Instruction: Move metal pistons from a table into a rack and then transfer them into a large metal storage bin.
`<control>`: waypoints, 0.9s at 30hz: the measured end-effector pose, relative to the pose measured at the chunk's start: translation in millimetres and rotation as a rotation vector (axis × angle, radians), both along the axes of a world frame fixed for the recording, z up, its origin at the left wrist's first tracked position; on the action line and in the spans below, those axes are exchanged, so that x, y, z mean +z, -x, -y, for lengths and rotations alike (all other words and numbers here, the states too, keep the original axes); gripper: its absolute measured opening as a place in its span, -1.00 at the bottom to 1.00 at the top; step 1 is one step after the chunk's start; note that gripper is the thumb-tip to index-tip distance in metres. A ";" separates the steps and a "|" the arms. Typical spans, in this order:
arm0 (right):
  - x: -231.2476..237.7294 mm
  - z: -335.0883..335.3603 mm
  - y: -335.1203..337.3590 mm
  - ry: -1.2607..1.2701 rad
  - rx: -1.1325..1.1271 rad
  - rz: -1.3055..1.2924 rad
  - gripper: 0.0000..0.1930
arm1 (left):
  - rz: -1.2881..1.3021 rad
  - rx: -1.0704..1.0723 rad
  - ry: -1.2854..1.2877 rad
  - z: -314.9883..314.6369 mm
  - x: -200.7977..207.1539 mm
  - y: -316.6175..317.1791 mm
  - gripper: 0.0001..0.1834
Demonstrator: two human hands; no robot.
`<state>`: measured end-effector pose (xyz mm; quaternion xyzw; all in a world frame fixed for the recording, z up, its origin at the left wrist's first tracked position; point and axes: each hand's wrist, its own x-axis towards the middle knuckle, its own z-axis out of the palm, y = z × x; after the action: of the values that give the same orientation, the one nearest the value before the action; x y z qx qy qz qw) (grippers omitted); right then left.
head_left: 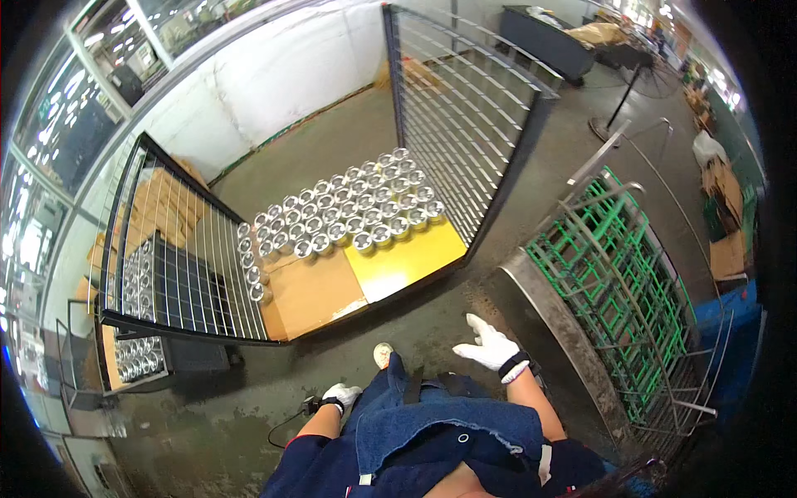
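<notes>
My right hand (491,344), in a white glove with a dark band at the wrist, hangs in the air over the floor. Its fingers are spread and it holds nothing. Low beside my left thigh is my left hand (340,395), also white-gloved; its fingers are foreshortened and their inner side is hidden. Ahead of both hands stands a rack with barred sides (465,124). Rows of shiny round metal parts (357,199) stand on its deck, which has a brown board (311,290) and a yellow board (407,261) at the near edge. Neither hand touches the rack.
On the right is a metal cart (573,349) with green wire racks (614,290). A dark box (195,357) with more metal parts stands at the left. A pedestal fan (635,83) and a dark bench (544,41) are far right. My shoe (383,355) is on the wet-looking floor.
</notes>
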<state>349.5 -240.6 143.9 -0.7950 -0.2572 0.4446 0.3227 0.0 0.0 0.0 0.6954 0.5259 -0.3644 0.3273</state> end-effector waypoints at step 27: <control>-188.7 -357.7 -204.8 0.802 0.288 0.084 0.25 | 0.080 0.619 0.072 -206.6 -33.7 -113.8 -0.26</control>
<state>554.2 117.1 -44.8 -0.8310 -0.1852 0.5171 -0.0882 113.8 206.6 -33.7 0.5040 0.6860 -0.2383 0.4675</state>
